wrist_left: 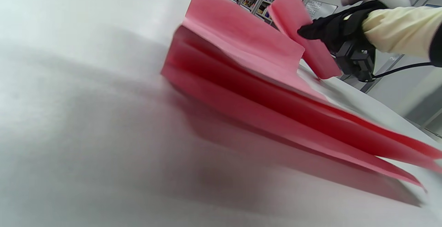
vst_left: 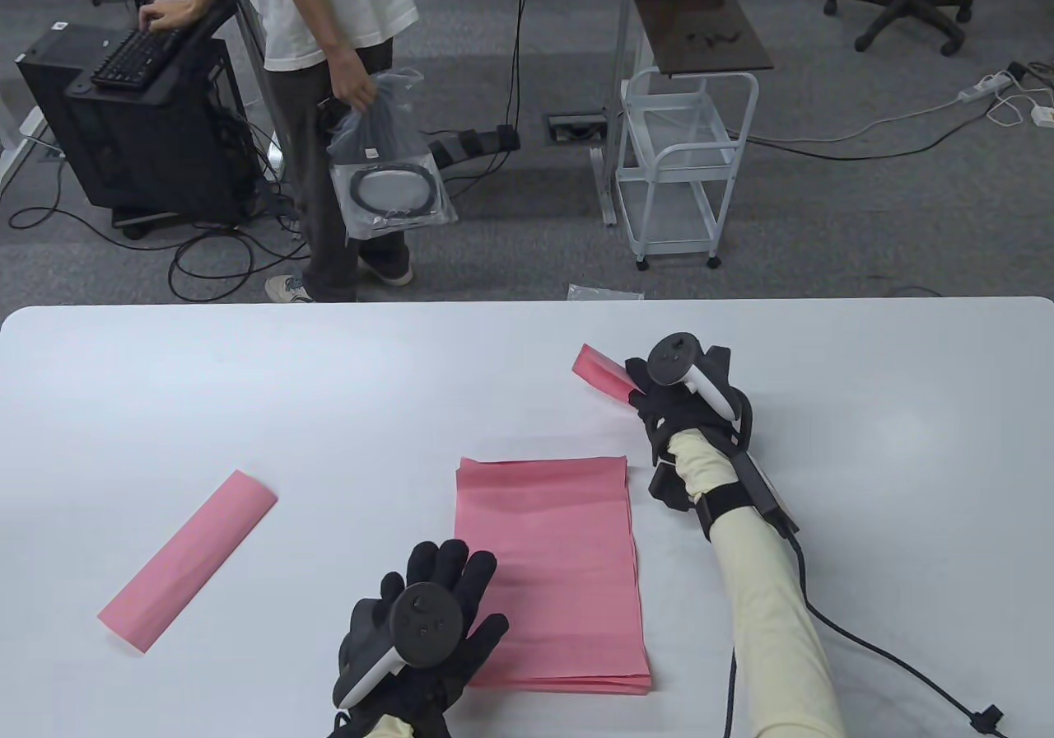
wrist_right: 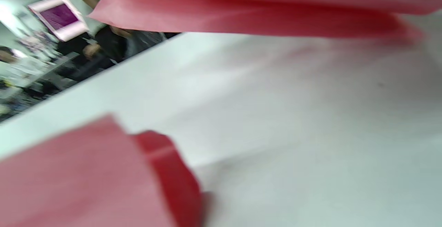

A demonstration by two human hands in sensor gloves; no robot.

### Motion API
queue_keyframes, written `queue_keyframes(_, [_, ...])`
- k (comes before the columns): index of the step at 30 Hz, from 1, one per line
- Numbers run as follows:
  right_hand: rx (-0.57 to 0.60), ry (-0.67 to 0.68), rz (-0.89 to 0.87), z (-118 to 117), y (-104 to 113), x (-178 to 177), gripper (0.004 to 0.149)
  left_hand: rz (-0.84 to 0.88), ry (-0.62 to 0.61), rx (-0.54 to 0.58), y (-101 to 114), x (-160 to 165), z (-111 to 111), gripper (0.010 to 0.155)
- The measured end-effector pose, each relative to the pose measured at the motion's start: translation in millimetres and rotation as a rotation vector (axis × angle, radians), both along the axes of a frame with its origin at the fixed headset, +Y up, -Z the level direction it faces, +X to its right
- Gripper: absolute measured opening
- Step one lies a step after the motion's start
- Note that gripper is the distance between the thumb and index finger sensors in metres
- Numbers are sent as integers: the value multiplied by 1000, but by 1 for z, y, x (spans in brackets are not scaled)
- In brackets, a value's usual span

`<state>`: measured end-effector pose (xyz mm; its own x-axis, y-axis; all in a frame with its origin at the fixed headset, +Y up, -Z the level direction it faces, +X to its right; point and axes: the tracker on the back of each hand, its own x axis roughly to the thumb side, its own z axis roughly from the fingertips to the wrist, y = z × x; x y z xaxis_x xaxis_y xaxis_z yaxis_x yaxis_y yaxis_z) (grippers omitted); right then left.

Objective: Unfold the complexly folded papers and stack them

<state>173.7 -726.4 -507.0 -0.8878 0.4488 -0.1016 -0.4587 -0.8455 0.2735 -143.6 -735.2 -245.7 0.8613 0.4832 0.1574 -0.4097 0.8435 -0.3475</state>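
A stack of unfolded pink sheets [vst_left: 547, 565] lies on the white table [vst_left: 247, 392] near the front centre; it also shows in the left wrist view [wrist_left: 248, 78]. My left hand [vst_left: 428, 606] rests flat with fingers spread on the stack's lower left part. My right hand [vst_left: 659, 396] grips a folded pink paper [vst_left: 601, 371] and holds it just above the table behind the stack's far right corner; that paper shows in the left wrist view [wrist_left: 300, 37] and in the right wrist view [wrist_right: 262, 9]. Another folded pink paper [vst_left: 189, 557] lies at the left.
A person [vst_left: 329, 104] stands beyond the table's far edge holding a plastic bag. A white cart [vst_left: 683, 170] and cables stand on the floor behind. My right arm's cable [vst_left: 873, 656] trails across the table at the front right.
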Motion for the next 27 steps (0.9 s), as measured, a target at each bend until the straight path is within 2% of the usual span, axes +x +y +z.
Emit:
queue_keyframes(4, [111,115,-183,30,25,-3,54,91,25,-25,1,-3,-14,70])
queue_keyframes(10, [103,272,-622,93,49,-16,55,230,32,-14,13,-2,-41,75])
queue_keyframes(16, [62,333,-963,148,36,-37,57,466,14,-58,11,10,-56,89])
queue_keyframes(21, [-31,388,-1306,183,19,-56,57,702,11,-184,1,8,-58,92])
queue_keyframes(24, [-37,392,-1401,195,12,-63,57,826,-42,-339,-6,8,-56,89])
queue_keyframes(25, [-38,379,-1437,199,8,-66,57,879,-82,-402,-9,10,-55,86])
queue_keyframes(27, [-52,362,-1461,202,1,-69,57,976,-74,-460,-13,12,-51,74])
